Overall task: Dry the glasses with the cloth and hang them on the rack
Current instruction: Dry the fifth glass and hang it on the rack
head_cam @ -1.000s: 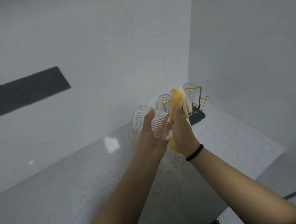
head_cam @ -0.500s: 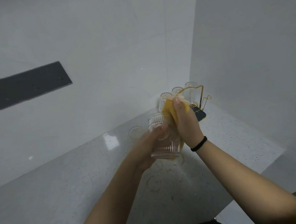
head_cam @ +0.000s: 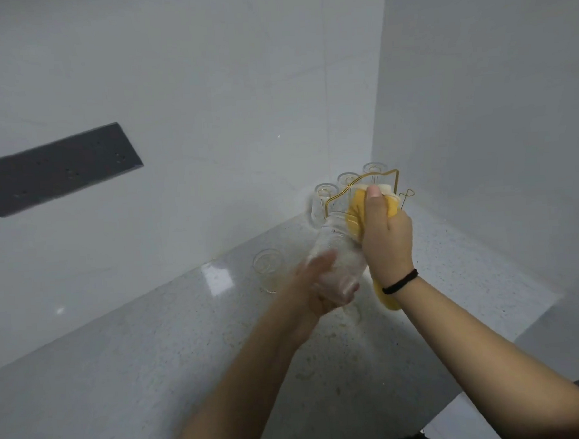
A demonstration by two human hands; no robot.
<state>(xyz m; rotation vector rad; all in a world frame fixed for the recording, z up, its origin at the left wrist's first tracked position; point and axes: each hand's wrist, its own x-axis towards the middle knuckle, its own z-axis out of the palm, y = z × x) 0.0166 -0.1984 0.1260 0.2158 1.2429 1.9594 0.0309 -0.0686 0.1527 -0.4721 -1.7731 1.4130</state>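
Nearest the camera, two bare forearms rise from the bottom edge toward the middle of the frame, above a pale speckled counter [head_cam: 155, 377]. The left hand [head_cam: 321, 284] is wrapped around the base end of a clear ribbed glass [head_cam: 336, 250], held tilted, its mouth pointing up and right; the glass is blurred, so finer detail cannot be made out. The right hand [head_cam: 384, 237], with a black band [head_cam: 400, 282] at the wrist, is clamped on a yellow cloth [head_cam: 356, 215] pressed against the mouth end of the glass, and a tail of the cloth hangs below that wrist. The two hands are close together, joined by the glass between them.

This looks like the drying step, with the cloth working around or into the rim. The next move would likely call for pulling the cloth free, turning the glass mouth down and carrying it to a free peg, steady enough not to knock the others.

Just left of the hands, another glass [head_cam: 269, 270] stands on the counter, seemingly waiting its turn. Farther back, in the corner right of centre, a gold wire rack [head_cam: 396, 176] holds three upturned glasses [head_cam: 325, 200] against the white wall. A dark panel [head_cam: 57, 169] sits on the wall at left.
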